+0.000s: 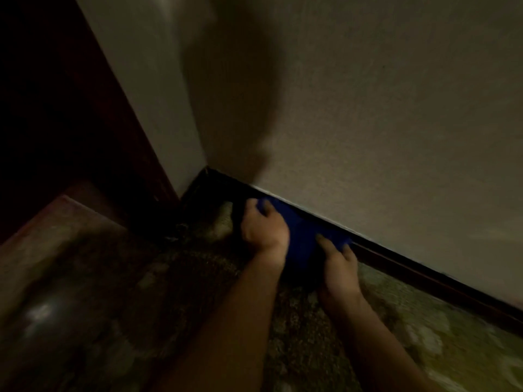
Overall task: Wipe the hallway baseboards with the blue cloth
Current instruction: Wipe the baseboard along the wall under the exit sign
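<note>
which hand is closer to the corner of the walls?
The left hand, gripping the blue cloth at its corner-side end. The right hand holds the other end, farther along the dark baseboard.

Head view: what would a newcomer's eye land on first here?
The blue cloth stands out, held against the dark baseboard near the corner by both hands: left hand, right hand. Above it, a large shadow falls across the pale wall.

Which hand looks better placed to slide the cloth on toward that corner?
Probably the left hand: it grips the blue cloth at the end nearer the corner, against the baseboard. The right hand holds the far end.
</note>
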Motion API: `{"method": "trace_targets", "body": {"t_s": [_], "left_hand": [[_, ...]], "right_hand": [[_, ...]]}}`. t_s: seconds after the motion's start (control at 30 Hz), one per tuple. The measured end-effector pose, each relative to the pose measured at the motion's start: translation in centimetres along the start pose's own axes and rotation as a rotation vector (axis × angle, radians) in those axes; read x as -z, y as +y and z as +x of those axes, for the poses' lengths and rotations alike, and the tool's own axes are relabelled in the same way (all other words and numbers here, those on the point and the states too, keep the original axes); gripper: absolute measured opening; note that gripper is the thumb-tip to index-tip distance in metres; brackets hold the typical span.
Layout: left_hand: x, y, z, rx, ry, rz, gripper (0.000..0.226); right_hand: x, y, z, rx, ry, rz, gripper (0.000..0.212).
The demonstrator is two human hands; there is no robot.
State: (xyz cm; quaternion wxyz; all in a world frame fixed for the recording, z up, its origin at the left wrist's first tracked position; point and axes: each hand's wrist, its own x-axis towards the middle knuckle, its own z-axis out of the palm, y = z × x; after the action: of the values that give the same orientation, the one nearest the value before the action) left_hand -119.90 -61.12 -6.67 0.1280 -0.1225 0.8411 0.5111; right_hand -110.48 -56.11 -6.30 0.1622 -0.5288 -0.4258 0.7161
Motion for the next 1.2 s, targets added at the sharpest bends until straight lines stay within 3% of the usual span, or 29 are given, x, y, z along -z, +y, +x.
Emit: {"method": "trace_targets", "body": {"t_s": [0.07, 0.23, 0.37, 0.43, 0.5, 0.63, 0.7, 0.77, 0.83, 0.93, 1.0, 1.1, 1.2], "left_hand": [[1.7, -0.7, 1.6, 0.050, -0.012, -0.078, 0.029], [5.1, -7.1, 0.5, 0.138, -0.017, -0.104, 0.030], [5.9, -8.8, 1.8, 0.192, 0.025, -0.200, 0.030], [5.9, -8.7, 2.3, 0.303, 0.063, -0.376, 0.028], [5.5, -8.9, 2.9, 0.435, 0.125, -0.540, 0.034], [4.9, -9.7, 3.8, 0.603, 0.093, -0.626, 0.039], [4.9, -9.6, 3.9, 0.569, 0.124, -0.633, 0.039], [5.1, -9.4, 3.6, 0.505, 0.165, -0.644, 0.032], [5.1, -9.4, 3.5, 0.461, 0.142, -0.640, 0.027], [5.3, -10.0, 3.6, 0.495, 0.060, -0.565, 0.036], [5.6, -9.8, 3.7, 0.524, 0.012, -0.577, 0.037], [5.5, -10.0, 3.9, 0.512, -0.005, -0.595, 0.033], [5.9, -9.5, 3.9, 0.561, 0.026, -0.658, 0.036]], "right_hand": [[-1.7, -0.3, 0.5, 0.045, -0.095, -0.081, 0.011], [-3.1, 1.7, -0.5, 0.184, -0.080, -0.275, 0.001], [-6.6, 2.1, -1.4, 0.376, -0.146, -0.426, 0.012], [-9.0, 1.6, -1.0, 0.571, -0.215, -0.615, 0.008], [-12.4, 1.1, -0.6, 0.776, -0.296, -0.952, 0.017], [-19.0, 0.0, -0.5, 0.955, -0.340, -1.499, 0.026], [-19.3, 0.2, -0.1, 1.058, -0.358, -1.629, 0.027], [-17.7, 0.5, 0.4, 1.219, -0.340, -1.567, 0.021], [-15.6, 0.2, 0.5, 1.187, -0.270, -1.562, 0.020], [-13.5, 0.3, 1.1, 0.958, -0.207, -1.726, 0.023], [-14.2, 0.7, 0.6, 0.991, -0.191, -1.725, 0.023], [-17.3, 1.2, 0.4, 1.211, -0.244, -1.523, 0.015], [-15.6, 0.7, 0.6, 1.074, -0.296, -1.630, 0.024]]}}
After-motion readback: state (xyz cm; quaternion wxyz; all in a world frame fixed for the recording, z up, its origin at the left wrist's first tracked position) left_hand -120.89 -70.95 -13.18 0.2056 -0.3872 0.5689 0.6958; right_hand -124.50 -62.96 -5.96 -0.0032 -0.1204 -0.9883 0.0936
